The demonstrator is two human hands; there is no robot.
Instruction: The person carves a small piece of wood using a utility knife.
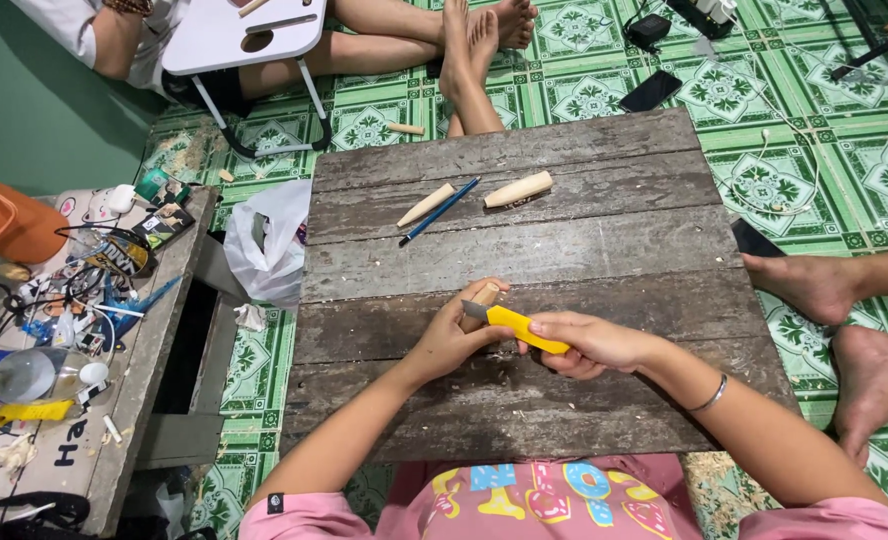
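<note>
The weathered board table (564,250) was grey-brown, streaked darker along its planks. The plastic-handled utility knife (524,328) showed bright yellow with a silver blade. Near the far edge lay two pale tan carved wood pieces (519,189) and a blue pencil (440,211). The tiled floor (824,150) bore green and white floral squares. The sleeves (824,520) were pink.

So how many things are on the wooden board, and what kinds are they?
Carved wood pieces: 3, two lying loose and one in the left hand
Blue pencil: 1
Yellow-handled knife, in the right hand: 1
Total: 5
</note>
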